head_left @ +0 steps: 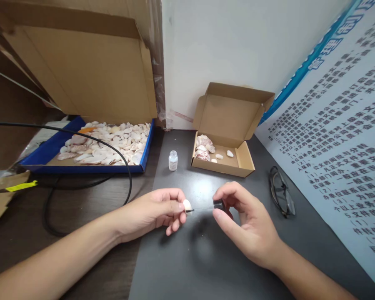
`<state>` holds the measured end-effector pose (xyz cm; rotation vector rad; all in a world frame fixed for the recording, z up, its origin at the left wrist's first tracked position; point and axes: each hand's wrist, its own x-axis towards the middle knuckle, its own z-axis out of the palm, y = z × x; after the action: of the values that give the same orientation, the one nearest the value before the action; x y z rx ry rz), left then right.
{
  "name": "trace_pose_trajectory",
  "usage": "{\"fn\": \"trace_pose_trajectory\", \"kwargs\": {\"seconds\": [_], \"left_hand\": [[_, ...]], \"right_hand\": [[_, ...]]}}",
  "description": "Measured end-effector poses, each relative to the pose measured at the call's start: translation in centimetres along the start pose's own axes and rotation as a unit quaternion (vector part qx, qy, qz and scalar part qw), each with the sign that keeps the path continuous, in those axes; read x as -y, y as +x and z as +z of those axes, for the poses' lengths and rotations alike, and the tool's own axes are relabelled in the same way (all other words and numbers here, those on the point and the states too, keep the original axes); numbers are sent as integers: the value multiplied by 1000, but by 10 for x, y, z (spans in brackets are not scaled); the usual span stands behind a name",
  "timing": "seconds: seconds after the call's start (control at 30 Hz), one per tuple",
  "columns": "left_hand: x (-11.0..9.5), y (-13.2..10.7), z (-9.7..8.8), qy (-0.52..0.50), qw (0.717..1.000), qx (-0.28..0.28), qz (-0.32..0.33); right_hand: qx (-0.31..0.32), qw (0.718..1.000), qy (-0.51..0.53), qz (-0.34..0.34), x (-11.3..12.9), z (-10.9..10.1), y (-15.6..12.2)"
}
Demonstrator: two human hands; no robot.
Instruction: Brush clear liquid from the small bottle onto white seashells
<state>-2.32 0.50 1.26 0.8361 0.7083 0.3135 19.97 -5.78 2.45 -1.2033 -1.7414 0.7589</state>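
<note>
Between the thumb and fingers of my left hand (167,210) is a small white seashell (187,205). My right hand (246,221) pinches the black cap of a thin brush applicator (219,204). The applicator's clear stem points left, and its dark tip is at the lower edge of the shell; whether it touches is hard to tell. Behind the hands a small clear glass bottle (173,161) stands upright with no cap on it. Farther right, an open cardboard box (228,168) holds several shells, some ribbed and reddish, some small and white.
At the left, a large blue-sided box (90,169) with a raised lid holds many shells. A black cable (129,175) loops in front of it. Folded glasses (281,192) lie at the right, beside a printed poster (337,137). A yellow-and-black tool (20,186) is at far left.
</note>
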Motion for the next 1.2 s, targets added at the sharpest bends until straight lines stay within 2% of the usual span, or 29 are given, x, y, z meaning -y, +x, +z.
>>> {"fn": "trace_pose_trajectory", "kwargs": {"seconds": [0.8, 1.2], "left_hand": [[-1, 0, 2, -18, 1000, -4, 3], [-2, 0, 2, -19, 1000, -5, 5]], "right_hand": [[-15, 1000, -25, 2, 3, 0, 2], [-4, 1000, 11, 2, 3, 1, 0]]}}
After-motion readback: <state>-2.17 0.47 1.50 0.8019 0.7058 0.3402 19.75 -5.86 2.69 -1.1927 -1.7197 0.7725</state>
